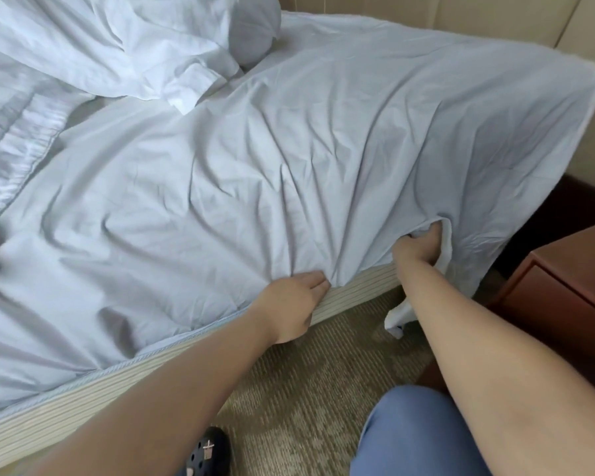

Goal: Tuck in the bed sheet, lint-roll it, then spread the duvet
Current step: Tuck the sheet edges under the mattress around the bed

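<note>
Tucking step, sheet edge not yet under

Sheet (289, 159) lies wrinkled over the mattress (83, 383), its loose edge hanging at four o'clock beside the nightstand (564, 286). My left hand (296, 304) presses the fold at the mattress edge with fairly straight fingers. My right hand (419, 249) grips a bunched handful of sheet, fingers curled. I judge the tuck is half done: next I should pull that slack taut and push it under. Duvet (14, 139) waits heaped at ten o'clock.

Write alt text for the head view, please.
The left hand presses the pale blue bed sheet in at the mattress edge while the right hand grips a bunched fold. A rumpled duvet lies behind.
</note>
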### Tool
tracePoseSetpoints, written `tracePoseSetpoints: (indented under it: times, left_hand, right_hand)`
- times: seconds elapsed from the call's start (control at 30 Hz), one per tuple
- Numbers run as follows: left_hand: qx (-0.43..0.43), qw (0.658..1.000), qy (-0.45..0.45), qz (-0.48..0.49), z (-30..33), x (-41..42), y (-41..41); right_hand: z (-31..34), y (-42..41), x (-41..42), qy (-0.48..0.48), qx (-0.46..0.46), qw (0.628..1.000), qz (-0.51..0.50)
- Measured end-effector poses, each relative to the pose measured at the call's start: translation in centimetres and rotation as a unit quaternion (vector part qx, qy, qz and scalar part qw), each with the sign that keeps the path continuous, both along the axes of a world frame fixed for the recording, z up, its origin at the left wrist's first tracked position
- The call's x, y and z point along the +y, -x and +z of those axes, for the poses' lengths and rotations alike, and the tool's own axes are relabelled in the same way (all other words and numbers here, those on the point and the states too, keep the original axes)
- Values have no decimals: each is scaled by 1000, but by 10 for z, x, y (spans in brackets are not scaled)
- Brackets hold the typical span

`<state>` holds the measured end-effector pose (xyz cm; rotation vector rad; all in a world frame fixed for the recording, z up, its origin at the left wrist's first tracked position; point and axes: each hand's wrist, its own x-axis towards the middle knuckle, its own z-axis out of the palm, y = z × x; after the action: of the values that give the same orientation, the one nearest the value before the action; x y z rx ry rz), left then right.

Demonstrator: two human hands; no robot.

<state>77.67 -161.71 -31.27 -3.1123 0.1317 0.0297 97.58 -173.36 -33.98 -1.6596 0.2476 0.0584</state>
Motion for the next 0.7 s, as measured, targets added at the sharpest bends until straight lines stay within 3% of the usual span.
tracePoseSetpoints:
  times: [0.13,0.33,0.4,0.47,0.57,0.7]
  left_hand:
    - [-43,998,-10,-48,-16,1,-12]
    - [-29,999,-28,-3,-8,-17,-26]
    - [-40,995,-77,-44,-5,-17,-27]
    - [-67,975,-182,-112,-8,-14,-30]
    - [-89,936,-322,-108,-15,-4,-29]
    - [10,909,-412,-69,-18,-5,-25]
  right_hand:
    - [-8,15,2,8,27,999,-20]
    - [-26,22,14,-59,124,990,-14]
    - [-27,27,15,-43,149,988,18]
    - [-25,30,18,-131,196,972,10]
    - [-26,39,21,-187,255,948,39]
    - [-32,48,24,-168,268,942,112]
